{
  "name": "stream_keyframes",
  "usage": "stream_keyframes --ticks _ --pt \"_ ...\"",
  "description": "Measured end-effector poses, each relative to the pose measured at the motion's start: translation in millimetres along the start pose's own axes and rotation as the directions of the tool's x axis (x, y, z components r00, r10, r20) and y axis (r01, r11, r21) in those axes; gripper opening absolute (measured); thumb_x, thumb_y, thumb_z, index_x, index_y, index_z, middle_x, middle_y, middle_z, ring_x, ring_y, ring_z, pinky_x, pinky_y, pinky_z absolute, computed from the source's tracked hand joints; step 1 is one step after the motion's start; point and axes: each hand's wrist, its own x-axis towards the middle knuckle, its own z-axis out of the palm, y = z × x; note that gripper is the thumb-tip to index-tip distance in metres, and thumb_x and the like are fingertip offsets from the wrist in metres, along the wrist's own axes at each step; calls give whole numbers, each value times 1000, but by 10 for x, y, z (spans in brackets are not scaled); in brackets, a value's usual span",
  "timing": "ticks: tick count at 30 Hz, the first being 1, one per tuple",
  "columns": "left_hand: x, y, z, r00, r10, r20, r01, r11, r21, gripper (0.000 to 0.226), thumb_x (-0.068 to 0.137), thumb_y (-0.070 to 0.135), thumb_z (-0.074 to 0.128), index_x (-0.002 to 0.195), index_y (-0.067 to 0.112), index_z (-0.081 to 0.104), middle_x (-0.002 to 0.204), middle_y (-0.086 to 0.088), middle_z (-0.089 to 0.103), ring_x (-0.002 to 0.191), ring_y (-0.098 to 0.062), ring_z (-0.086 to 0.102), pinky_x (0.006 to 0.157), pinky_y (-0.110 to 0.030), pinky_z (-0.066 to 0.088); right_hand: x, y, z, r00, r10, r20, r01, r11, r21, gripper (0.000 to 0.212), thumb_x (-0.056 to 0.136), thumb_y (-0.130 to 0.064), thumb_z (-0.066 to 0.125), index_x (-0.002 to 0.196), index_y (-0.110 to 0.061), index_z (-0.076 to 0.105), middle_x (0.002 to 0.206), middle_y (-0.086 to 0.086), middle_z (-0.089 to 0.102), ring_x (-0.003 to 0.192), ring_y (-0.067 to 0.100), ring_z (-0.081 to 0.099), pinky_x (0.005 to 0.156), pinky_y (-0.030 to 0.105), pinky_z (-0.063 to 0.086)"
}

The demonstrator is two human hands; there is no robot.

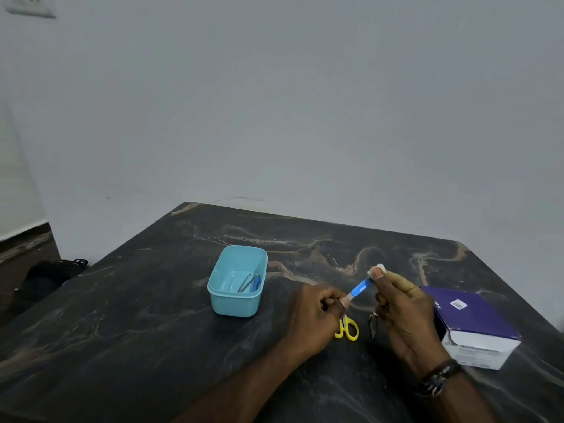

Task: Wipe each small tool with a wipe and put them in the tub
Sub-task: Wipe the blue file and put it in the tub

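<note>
My left hand [317,315] pinches the near end of a small blue-and-silver tool [358,290] and holds it above the table. My right hand [399,303] pinches a folded white wipe [377,268] round the tool's far tip. A light-blue tub [224,302] stands to the left of my hands, with metal tweezers and a blue tool [250,283] lying inside. Yellow-handled scissors [348,329] lie on the table under my left hand. A small metal tool [373,323] lies beside them, partly hidden by my right hand.
A purple-and-white box [476,322] sits at the right, near the table's edge. The dark marbled table [137,315] stretches out to the left and front. A dark bag [45,276] lies on the floor past the left edge.
</note>
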Motion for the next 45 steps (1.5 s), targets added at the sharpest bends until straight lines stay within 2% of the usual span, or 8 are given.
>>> stream_keyframes --ticks 8,12,17,20,22,29,39,45 --pt "64 403 -276 965 100 -241 -103 995 1 15 92 19 60 84 25 71 73 1 73 64 -14 69 62 -39 59 3 45 29 995 -82 -62 82 997 -5 24 88 -11 66 106 5 69 72 1 63 47 -3 54 46 8 43" --pt "121 786 -726 833 255 -492 -98 941 323 12 86 23 65 78 19 73 70 5 71 64 -12 65 58 -30 51 9 64 53 996 -83 -40 81 996 -28 16 87 -13 68 98 -2 72 62 -6 63 47 -2 50 44 8 40" --pt "358 609 -1429 855 165 -492 252 697 671 41 74 26 63 38 20 44 68 -4 67 121 -33 54 113 -47 25 13 115 62 996 -89 -17 88 994 -62 17 87 -17 68 97 -3 73 49 -14 58 48 -2 48 50 10 39" --pt "373 481 -1523 851 -84 -519 494 462 736 30 76 36 63 52 18 61 113 -15 69 140 -44 23 114 -58 20 9 129 75 997 -76 -12 75 995 -67 21 88 -17 68 97 2 72 46 -15 57 47 -3 48 55 15 37" --pt "345 415 -1499 857 -152 -492 514 308 801 25 77 40 65 77 16 72 148 -15 43 146 -44 -3 115 -62 18 2 125 72 998 -70 0 70 995 -67 21 89 -16 67 96 3 72 45 -14 56 47 -2 48 55 13 36" --pt "393 268 -1407 899 -169 -405 424 96 901 37 77 44 64 105 20 68 162 -11 14 144 -47 -17 113 -67 7 8 143 69 999 -38 31 40 996 -78 20 89 -16 66 97 1 72 45 -14 56 48 -1 47 53 13 36" --pt "342 223 -1394 873 -301 -383 430 109 896 49 82 40 59 126 18 59 163 -11 2 141 -48 -24 110 -72 -1 31 162 66 1000 -24 4 25 995 -94 22 91 -23 64 94 -3 74 52 -2 50 46 6 36 38 12 31" --pt "190 522 -1108 931 260 -257 193 247 949 20 82 39 66 84 22 76 161 -17 10 143 -47 -20 115 -64 -5 59 172 44 994 -103 -32 99 990 -98 18 90 -20 66 93 -5 75 58 -13 60 61 4 50 59 19 40"
